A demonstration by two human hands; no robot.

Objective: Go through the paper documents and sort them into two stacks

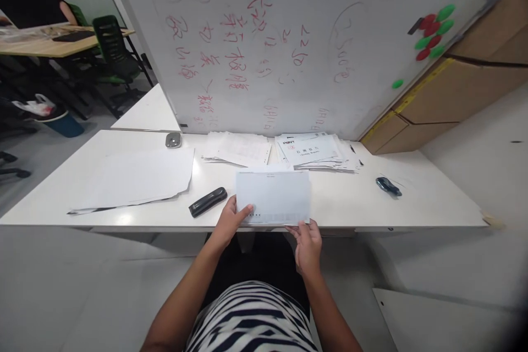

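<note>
Between my hands, at the front edge of the white desk (346, 209), is a white sheet of paper (272, 190) with faint print; whether it is one sheet or several I cannot tell. My left hand (231, 219) grips its lower left corner, thumb on top. At the lower right corner my right hand (307, 239) pinches the paper's edge. A black stapler (208, 202) lies just left of my left hand. Beyond the paper are a pile of papers (241, 148) and a second pile of printed papers (311, 149) to its right.
A wide paper stack (136, 179) covers the desk's left part, with a small grey device (173, 139) behind it. Farther right lies a small dark stapler-like tool (388, 186). A whiteboard (289, 66) and cardboard boxes (466, 88) stand along the back. A person (35, 0) is at the far left.
</note>
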